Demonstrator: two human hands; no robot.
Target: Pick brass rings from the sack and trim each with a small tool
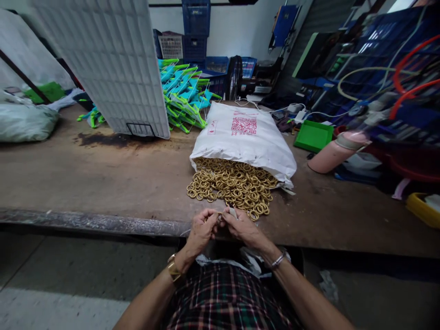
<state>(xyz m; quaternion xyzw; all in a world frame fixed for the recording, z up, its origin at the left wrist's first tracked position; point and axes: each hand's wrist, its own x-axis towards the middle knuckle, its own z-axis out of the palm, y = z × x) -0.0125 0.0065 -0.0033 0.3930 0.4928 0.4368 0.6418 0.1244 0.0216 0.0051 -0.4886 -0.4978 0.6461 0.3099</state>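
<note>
My left hand (pixel 202 229) is closed, its thumb and fingers pinching a small brass-coloured ring (pixel 220 213) at the table's front edge. Close against it, my right hand (pixel 245 229) is also closed, around a small flat grey tool with a dark end (pixel 233 211); its working end is hidden by the fingers. Just beyond both hands lies a heap of brass-coloured rings (pixel 237 185), spilling from the open mouth of a white sack (pixel 220 140) with red print. Whether the tool touches the ring cannot be made out.
A white ribbed panel (pixel 113 64) stands on the brown table (pixel 103 183) at left, with green and blue plastic pieces (pixel 187 94) behind it. To the right are a green tray (pixel 313 136), a tilted pink cylinder (pixel 338 151) with hoses, and a yellow container (pixel 422 211).
</note>
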